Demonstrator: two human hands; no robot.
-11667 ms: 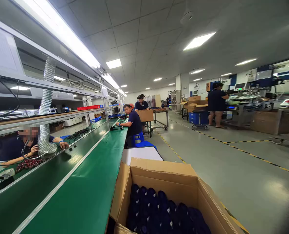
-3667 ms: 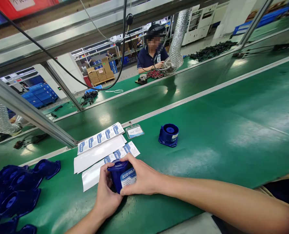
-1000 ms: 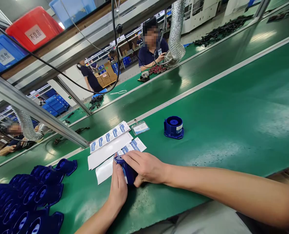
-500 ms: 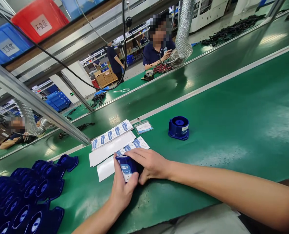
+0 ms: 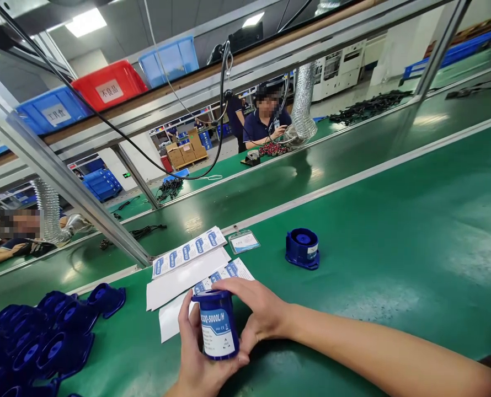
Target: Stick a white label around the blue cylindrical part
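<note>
Between my two hands is a dark blue cylindrical housing (image 5: 217, 325) with a blue and white label reading 5000L/H facing me. My left hand (image 5: 196, 353) wraps its left side and underside. My right hand (image 5: 256, 314) grips its right side, with fingers at the top rim. Just behind lie sheets of blue and white labels (image 5: 190, 253), partly covered by my fingers. A second labelled blue housing (image 5: 302, 248) stands on the green table (image 5: 373, 248) to the right.
Many blue housings (image 5: 55, 353) cluster at the left. A clear badge holder (image 5: 244, 241) lies behind the sheets. A metal post (image 5: 88, 198) rises at left. Bins (image 5: 108, 85) sit on an overhead shelf. A co-worker (image 5: 266, 118) sits across the line.
The housing has been turned more upright, showing more of its label. My left hand has shifted beneath it. The camera view has tilted upward.
</note>
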